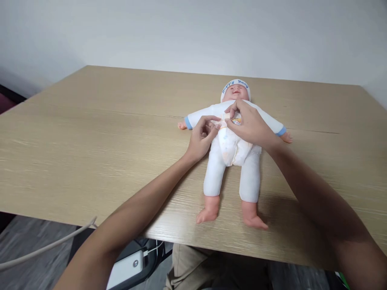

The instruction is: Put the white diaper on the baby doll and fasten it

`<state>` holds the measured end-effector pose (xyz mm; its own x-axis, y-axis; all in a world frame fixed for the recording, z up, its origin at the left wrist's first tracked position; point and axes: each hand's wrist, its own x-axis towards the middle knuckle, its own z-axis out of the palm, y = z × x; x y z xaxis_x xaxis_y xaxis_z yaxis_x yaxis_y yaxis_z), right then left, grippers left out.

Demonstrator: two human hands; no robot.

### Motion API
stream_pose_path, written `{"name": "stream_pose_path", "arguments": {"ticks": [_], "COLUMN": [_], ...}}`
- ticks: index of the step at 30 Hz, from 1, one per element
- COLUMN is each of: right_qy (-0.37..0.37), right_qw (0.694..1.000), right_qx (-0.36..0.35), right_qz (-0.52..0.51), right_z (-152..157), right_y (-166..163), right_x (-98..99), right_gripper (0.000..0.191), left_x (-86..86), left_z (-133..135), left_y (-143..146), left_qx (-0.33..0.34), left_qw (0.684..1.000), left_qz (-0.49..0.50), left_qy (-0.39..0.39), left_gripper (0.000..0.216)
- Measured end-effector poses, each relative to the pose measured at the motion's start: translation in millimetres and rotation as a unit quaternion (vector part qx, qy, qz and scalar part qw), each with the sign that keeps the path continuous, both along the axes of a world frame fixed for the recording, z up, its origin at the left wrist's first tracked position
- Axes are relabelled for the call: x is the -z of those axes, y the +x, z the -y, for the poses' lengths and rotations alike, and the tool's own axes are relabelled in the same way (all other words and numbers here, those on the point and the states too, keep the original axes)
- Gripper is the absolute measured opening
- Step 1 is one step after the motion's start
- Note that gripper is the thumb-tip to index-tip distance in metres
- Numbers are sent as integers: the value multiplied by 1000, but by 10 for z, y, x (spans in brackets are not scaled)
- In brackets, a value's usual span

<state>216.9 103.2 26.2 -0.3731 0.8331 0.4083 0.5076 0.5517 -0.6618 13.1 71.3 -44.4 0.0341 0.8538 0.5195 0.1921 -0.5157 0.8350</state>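
While doll (217, 159) on table (121, 141), wall (193, 36) beyond.

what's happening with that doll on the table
A person's bare left hand and right hand are at the front waist of a white, printed disposable diaper on a blue-cuffed, white-clothed baby doll. The doll lies face up on a pale wood-grain table. Whether the diaper is fastened is hard to tell.

We are recording, on the baby doll (249, 177), a white suit (215, 169), light-blue cuffs (188, 123) and a blue-lettered white cap (223, 96); we are noting a white diaper (229, 148) printed in orange and pale blue, a tan wood-grain tabletop (105, 157).
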Motion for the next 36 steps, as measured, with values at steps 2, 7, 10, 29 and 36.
{"name": "stream_pose_path", "arguments": {"ticks": [2, 7, 10, 29, 36], "right_qy": [-7, -34, -39, 110, 119], "right_qw": [1000, 998, 997, 984, 983], "right_qx": [-6, -23, -33, -129, -107], "right_qz": [-15, -40, -55, 55, 85], "right_z": [-13, -25, -26, 236, 746], "right_y": [25, 91, 114, 487, 397], "right_x": [11, 16, 33, 210, -3], "right_gripper": [22, 17, 20, 44, 28], "left_x": [5, 79, 116, 121, -213], "left_z": [19, 9, 11, 166, 662], "left_y": [-19, -50, -60, -227, -141], "left_qx": [-39, -94, -90, 0, -40], "left_qw": [996, 976, 969, 961, 972], "left_qz": [-62, -145, -169, -260, -201], "left_qy": [45, 130, 154, 96, 112], "left_gripper": [39, 43, 51, 78, 56]}}
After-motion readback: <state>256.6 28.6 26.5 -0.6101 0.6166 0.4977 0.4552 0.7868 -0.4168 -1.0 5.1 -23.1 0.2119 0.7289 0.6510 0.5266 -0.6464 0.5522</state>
